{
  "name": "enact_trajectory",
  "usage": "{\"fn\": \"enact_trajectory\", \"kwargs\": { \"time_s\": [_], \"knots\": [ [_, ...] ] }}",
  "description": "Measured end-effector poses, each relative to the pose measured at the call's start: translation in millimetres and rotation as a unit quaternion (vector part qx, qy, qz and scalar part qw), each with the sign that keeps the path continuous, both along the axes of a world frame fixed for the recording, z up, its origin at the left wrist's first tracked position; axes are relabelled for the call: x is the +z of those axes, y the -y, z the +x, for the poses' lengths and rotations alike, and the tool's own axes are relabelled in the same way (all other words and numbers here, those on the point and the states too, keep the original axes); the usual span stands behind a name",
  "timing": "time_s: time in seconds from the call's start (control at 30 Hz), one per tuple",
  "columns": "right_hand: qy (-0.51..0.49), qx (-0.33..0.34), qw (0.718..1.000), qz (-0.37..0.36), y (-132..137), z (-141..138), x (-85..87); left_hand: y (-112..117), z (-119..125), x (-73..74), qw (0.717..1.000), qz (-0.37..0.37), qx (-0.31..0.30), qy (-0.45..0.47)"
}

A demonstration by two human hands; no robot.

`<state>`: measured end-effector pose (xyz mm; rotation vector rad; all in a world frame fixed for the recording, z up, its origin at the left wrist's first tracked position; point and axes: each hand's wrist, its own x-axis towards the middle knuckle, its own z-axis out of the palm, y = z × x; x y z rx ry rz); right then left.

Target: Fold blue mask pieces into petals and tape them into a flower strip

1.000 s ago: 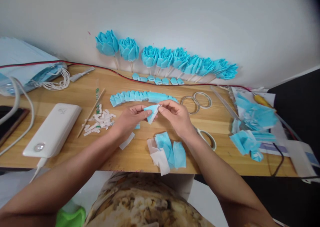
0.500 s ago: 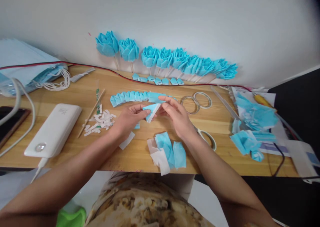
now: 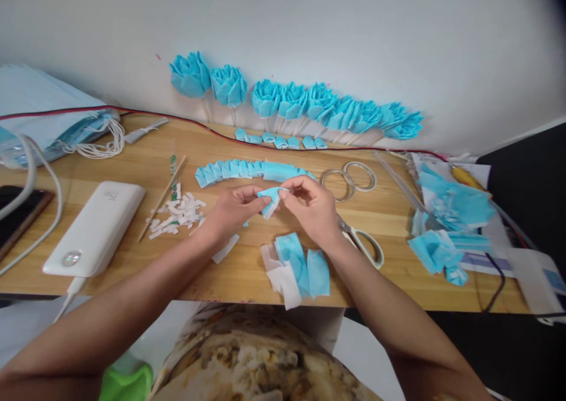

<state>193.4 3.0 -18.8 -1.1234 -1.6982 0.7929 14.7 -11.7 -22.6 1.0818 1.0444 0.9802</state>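
Observation:
A small folded piece of blue and white fabric (image 3: 270,201) is held between my two hands above the wooden table. My left hand (image 3: 232,212) pinches its left side between thumb and fingers. At its upper right corner, my right hand (image 3: 313,207) pinches the edge with thumb and forefinger. Just behind the hands lies a curved row of folded blue pieces (image 3: 230,170). Loose blue fabric pieces (image 3: 294,259) and a white one (image 3: 283,283) lie in front. Scissors (image 3: 363,245) rest partly hidden beside my right wrist.
Blue fabric flowers (image 3: 265,98) on sticks lean on the wall, behind small folded pieces (image 3: 280,142). Two tape rolls (image 3: 338,184) lie right. White scraps (image 3: 181,215), a wooden stick (image 3: 161,200) and a power bank (image 3: 95,230) lie left. Blue scraps (image 3: 451,206) pile far right.
My right hand has closed from loosely spread fingers into a pinch on the fabric's upper right corner. The fabric piece has turned and its right edge is folded over.

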Motion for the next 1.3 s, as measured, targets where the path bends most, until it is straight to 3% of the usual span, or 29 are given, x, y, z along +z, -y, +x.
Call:
{"fn": "enact_trajectory", "kwargs": {
  "time_s": [0.13, 0.27, 0.63, 1.07, 1.2, 1.3],
  "knots": [
    [0.146, -0.026, 0.964, 0.221, 2.1, -0.8, 0.0, -0.2, 0.4, 0.0, 1.0, -0.001, 0.013, -0.006],
    [0.209, -0.002, 0.928, 0.309, 1.6, 1.7, -1.5, -0.4, -0.5, -2.9, 1.0, 0.001, 0.03, -0.001],
    [0.222, 0.021, 0.917, 0.331, 0.2, 6.0, -2.9, -1.8, -0.9, 0.7, 0.998, 0.014, 0.028, 0.046],
    [0.252, 0.017, 0.921, 0.296, 3.3, 2.1, 2.4, -3.1, -0.3, 0.6, 0.997, 0.024, 0.055, 0.038],
    [0.206, 0.031, 0.941, 0.267, 4.4, 1.4, 1.3, -4.1, -1.9, -3.8, 0.998, 0.02, 0.052, 0.041],
    [0.126, -0.001, 0.968, 0.216, 3.5, 3.3, 1.9, -5.1, -2.2, -5.4, 0.997, -0.011, 0.054, 0.061]
  ]
}}
